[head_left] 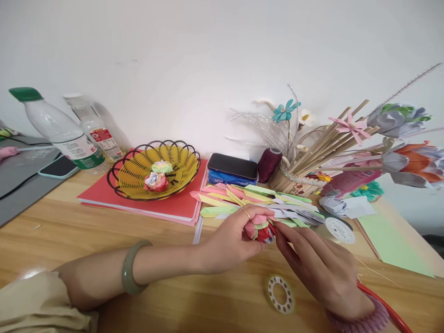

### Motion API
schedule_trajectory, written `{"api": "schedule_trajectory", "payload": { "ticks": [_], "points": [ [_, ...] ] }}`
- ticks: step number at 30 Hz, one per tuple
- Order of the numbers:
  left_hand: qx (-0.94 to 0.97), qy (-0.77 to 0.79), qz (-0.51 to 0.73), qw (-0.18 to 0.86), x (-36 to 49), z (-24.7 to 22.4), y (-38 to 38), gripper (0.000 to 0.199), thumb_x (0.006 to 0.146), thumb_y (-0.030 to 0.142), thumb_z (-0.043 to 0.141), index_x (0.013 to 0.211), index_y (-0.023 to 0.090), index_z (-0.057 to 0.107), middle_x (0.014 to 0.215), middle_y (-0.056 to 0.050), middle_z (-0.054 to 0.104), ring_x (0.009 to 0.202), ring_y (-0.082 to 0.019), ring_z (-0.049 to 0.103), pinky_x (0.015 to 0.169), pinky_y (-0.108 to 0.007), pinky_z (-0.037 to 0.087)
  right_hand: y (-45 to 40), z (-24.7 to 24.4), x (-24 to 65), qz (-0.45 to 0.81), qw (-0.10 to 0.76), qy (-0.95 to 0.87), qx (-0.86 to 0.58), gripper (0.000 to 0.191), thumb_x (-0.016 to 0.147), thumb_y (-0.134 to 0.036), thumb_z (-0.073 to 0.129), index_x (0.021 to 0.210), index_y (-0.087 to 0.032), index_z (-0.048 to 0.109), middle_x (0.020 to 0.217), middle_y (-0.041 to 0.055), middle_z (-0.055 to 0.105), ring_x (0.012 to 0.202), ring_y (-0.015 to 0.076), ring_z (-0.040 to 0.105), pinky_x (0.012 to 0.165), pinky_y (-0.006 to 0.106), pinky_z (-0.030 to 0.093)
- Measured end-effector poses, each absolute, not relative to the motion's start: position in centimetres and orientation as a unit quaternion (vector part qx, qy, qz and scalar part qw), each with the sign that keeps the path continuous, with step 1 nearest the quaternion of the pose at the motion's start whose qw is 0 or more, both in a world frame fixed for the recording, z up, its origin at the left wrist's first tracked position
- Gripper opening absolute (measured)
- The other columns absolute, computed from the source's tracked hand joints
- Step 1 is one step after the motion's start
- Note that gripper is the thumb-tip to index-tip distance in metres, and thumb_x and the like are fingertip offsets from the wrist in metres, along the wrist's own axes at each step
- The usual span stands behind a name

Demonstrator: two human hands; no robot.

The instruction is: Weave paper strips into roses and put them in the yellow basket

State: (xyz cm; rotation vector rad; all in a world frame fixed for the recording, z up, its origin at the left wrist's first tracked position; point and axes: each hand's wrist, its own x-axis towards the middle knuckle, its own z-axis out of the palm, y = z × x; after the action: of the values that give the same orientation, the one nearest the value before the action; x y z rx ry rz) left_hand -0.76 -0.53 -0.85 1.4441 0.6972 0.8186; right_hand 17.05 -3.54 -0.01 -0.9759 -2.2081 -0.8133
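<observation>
Between my two hands is a folded paper flower (259, 228) in pink, red and pale green. My left hand (227, 240) is closed round its left side, thumb and fingers pressing on it. My right hand (317, 261) pinches the flower's right edge at a red fold; the fingertips are partly hidden. Just behind the flower lies a heap of folded paper strips (239, 196) in pink, yellow, green and white. A roll of clear tape (280, 294) lies flat on the table below my right hand.
A yellow woven basket (130, 178) with two paper flowers (156, 181) stands on red paper (100, 199). Two bottles (74, 134) are at left. A phone (232, 165) lies on a blue pack. Behind are a maroon thread spool (269, 164) and a stick-filled pot (294, 182); green paper (395, 240) lies right.
</observation>
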Motion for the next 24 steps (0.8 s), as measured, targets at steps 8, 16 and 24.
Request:
{"api": "schedule_trajectory", "payload": {
  "ticks": [8, 16, 24],
  "points": [
    [0.595, 0.329, 0.318, 0.66, -0.6, -0.5, -0.6, 0.052, 0.066, 0.016, 0.061, 0.116, 0.018, 0.047, 0.071, 0.003, 0.038, 0.062, -0.008, 0.035, 0.062, -0.023, 0.035, -3.5, -0.7, 16.7, -0.211, 0.287, -0.813, -0.462, 0.018, 0.077, -0.012, 0.053, 0.092, -0.022, 0.056, 0.061, -0.0026, 0.061, 0.049, 0.0092, 0.054, 0.05, 0.023, 0.041],
    [0.458, 0.3, 0.318, 0.774, -0.5, -0.3, -0.1, 0.061, 0.057, 0.021, 0.07, 0.111, 0.019, 0.041, 0.093, -0.004, 0.053, 0.07, -0.012, 0.053, 0.06, -0.029, 0.046, -2.7, 0.3, 16.3, 0.157, 0.367, -0.721, -0.567, 0.014, 0.082, -0.031, 0.048, 0.074, -0.021, 0.054, 0.055, -0.003, 0.054, 0.044, 0.0085, 0.045, 0.04, 0.02, 0.036],
    [0.429, 0.28, 0.323, 0.795, -1.3, 0.7, 0.4, 0.039, 0.071, 0.033, 0.06, 0.104, 0.018, 0.047, 0.094, -0.007, 0.06, 0.074, -0.014, 0.057, 0.052, -0.023, 0.048, -2.8, 0.6, 16.7, 0.318, 0.459, -0.594, -0.579, 0.022, 0.081, -0.04, 0.051, 0.073, -0.02, 0.052, 0.053, -0.0051, 0.038, 0.046, 0.0077, 0.033, 0.038, 0.019, 0.026]
  ]
}}
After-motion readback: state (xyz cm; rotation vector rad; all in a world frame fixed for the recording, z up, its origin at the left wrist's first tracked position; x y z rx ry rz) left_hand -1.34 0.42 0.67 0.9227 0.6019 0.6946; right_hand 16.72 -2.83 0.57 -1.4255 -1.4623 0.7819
